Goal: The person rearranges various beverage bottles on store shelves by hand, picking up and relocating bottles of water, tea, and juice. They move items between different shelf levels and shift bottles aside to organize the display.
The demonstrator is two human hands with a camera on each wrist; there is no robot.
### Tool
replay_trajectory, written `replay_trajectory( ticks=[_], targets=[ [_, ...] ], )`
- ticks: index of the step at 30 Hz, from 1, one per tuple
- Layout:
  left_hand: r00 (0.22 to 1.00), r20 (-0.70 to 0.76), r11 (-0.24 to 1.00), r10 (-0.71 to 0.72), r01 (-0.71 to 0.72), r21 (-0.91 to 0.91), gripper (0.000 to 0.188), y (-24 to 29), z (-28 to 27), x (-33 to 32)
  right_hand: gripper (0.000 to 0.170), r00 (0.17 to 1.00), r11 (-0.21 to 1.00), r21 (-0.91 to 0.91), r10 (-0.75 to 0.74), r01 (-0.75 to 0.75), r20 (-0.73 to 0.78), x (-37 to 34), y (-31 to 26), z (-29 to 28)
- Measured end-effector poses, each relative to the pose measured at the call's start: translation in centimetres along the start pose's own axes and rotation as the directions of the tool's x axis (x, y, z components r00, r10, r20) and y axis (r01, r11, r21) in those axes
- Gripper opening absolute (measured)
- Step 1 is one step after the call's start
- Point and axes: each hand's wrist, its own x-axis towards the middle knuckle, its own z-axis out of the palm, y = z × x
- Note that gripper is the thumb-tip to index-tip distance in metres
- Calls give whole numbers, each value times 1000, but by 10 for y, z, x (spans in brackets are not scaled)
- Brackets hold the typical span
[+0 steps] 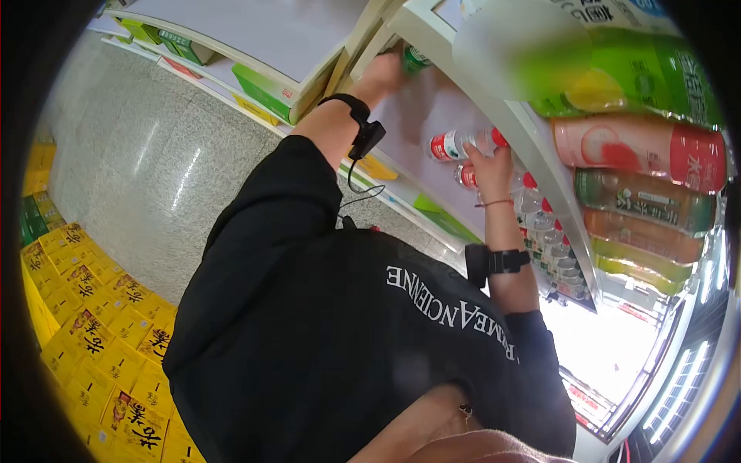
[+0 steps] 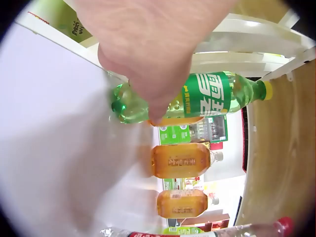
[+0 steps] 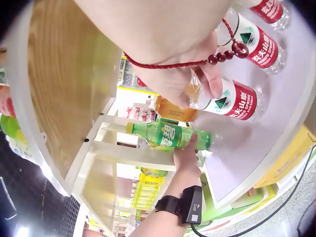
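Note:
My left hand holds a green soft-drink bottle with a yellow cap, low near its base. In the left wrist view this bottle leans slightly, its base close to the white shelf board. My right hand, with a red beaded bracelet above it, grips a clear water bottle around its upper part. That bottle has a red and white label and a red cap. Right beside it stands another water bottle of the same kind. Both hands are inside the same shelf bay.
Behind the green bottle stand orange drink bottles. More water bottles line the shelf toward the person. A wooden-looking board lies over the bay, with large drink bottles above. Yellow boxes are stacked on the floor behind.

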Motion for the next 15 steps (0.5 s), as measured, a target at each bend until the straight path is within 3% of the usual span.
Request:
replay_trajectory(
  ticks=[2, 3, 6, 8, 10, 14, 15],
  targets=[
    [999, 45, 998, -26, 23, 54, 64, 18, -30, -20, 57, 993, 983, 139, 112, -116, 36, 14, 16, 8],
    [995, 80, 993, -57, 49, 106, 65, 26, -42, -38, 57, 991, 980, 144, 133, -137, 34, 12, 15, 9],
    [994, -68, 995, 86, -82, 55, 57, 17, -52, -81, 56, 992, 963, 241, 105, -119, 73, 20, -8, 19],
    [980, -122, 988, 155, -151, 38, 52, 16, -57, -107, 54, 989, 944, 330, -44, -4, 139, 28, -18, 29],
    [997, 32, 997, 69, -69, -21, 56, 19, -67, -129, 52, 986, 953, 298, -101, 57, 134, 34, -36, 41],
    [993, 52, 994, 109, -109, 3, 60, 24, -70, -153, 48, 977, 955, 272, -160, 118, 137, 53, -55, 67],
    [993, 105, 999, 50, -48, -13, 65, 32, -75, -156, 45, 964, 950, 228, -242, 211, 114, 60, -56, 74]
  ],
)
